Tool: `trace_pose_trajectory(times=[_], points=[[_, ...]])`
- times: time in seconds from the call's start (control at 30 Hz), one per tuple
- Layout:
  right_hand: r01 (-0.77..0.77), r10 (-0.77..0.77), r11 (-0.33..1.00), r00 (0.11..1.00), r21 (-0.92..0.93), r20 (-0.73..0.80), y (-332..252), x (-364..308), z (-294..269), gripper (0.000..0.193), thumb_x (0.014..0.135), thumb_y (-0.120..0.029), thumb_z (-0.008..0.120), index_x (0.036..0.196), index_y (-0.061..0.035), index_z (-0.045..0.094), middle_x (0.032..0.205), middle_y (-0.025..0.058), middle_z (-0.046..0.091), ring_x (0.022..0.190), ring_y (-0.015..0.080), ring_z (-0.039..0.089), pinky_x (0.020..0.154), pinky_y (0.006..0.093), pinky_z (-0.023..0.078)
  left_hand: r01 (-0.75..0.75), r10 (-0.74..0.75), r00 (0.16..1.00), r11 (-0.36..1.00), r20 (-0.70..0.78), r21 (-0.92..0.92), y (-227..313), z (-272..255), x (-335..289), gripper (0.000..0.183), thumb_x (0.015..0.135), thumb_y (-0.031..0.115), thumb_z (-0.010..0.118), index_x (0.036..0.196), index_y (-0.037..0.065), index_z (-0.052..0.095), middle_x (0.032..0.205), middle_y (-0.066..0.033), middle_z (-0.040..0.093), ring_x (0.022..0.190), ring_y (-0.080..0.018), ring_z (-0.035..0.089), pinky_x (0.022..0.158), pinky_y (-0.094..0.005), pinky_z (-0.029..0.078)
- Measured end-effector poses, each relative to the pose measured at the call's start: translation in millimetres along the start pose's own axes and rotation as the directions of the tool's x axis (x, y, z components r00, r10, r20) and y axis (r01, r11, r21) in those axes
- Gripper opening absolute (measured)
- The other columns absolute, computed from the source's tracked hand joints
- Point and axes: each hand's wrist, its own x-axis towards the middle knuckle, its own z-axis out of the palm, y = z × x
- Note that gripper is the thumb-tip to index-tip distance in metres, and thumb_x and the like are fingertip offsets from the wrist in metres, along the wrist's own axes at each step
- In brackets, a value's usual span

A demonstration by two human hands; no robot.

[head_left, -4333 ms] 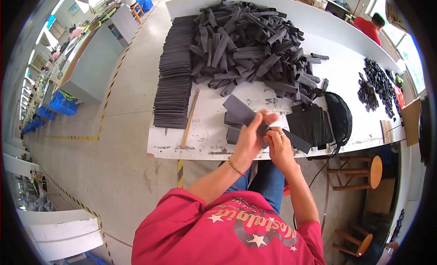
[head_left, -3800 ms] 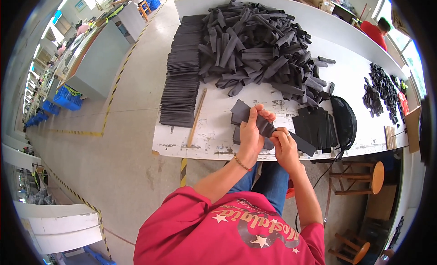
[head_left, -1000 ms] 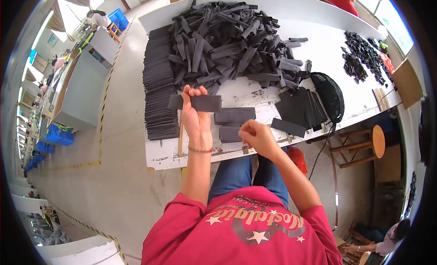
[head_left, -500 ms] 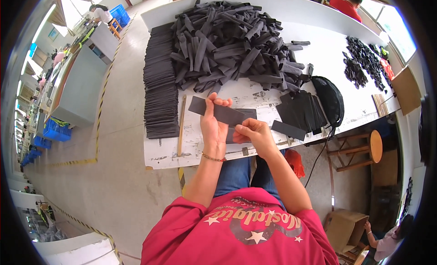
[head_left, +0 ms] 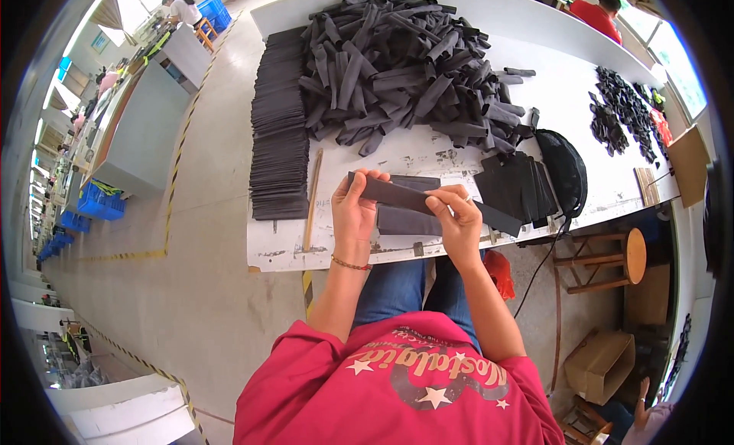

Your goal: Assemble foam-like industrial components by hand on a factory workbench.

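A dark grey fabric strip (head_left: 394,193) stretches between my two hands above the table's front edge. My left hand (head_left: 355,218) pinches its left end between thumb and fingers. Further along, the thumb and fingers of my right hand (head_left: 459,222) close on the strip's right part. Whether the strip is folded or only tilted, I cannot tell. Beneath it, a flat dark piece (head_left: 408,222) lies on the white table (head_left: 294,255). To the right, several flat dark pieces (head_left: 511,186) are fanned out, with one strip (head_left: 501,219) nearest my right hand.
A long packed row of dark pieces (head_left: 279,131) lines the table's left side, beside a thin wooden stick (head_left: 314,200). Behind my hands rises a large heap of dark folded pieces (head_left: 397,78). A rounded black object (head_left: 564,173) with a cord stands right, near a wooden stool (head_left: 633,255).
My right hand has moved up and right along the strip, its fingers now higher. The strip shows narrower and more level than before. The whole view has shifted slightly.
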Motion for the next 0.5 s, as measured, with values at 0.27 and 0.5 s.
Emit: trace_pose_trajectory(times=[0.27,0.5], points=[[-0.392,0.403,0.907,0.914,0.152,-0.048,59.9,32.9,-12.2,0.018,0.087,-0.012,0.071,0.097,0.0031,0.071,0.079,-0.0032,0.064,0.072,0.0042,0.052,0.066,0.0205,0.04,0.025,0.02,0.994,0.914,-0.105,0.404,-10.5,-5.5,29.9,0.017,0.087,0.011,0.071,0.098,-0.002,0.068,0.089,-0.0079,0.068,0.079,-0.0148,0.063,0.071,-0.0248,0.05],[-0.203,0.181,0.881,0.979,-0.428,-0.093,119.9,33.3,-2.5,0.015,0.076,-0.012,0.076,0.084,-0.003,0.067,0.072,0.0104,0.062,0.068,0.0233,0.06,0.063,0.0352,0.048,-0.267,0.327,0.921,0.14,0.21,0.953,-47.7,-56.3,52.5,0.015,0.073,0.007,0.077,0.086,0.005,0.071,0.079,-0.005,0.064,0.073,-0.0168,0.059,0.071,-0.0301,0.048]])
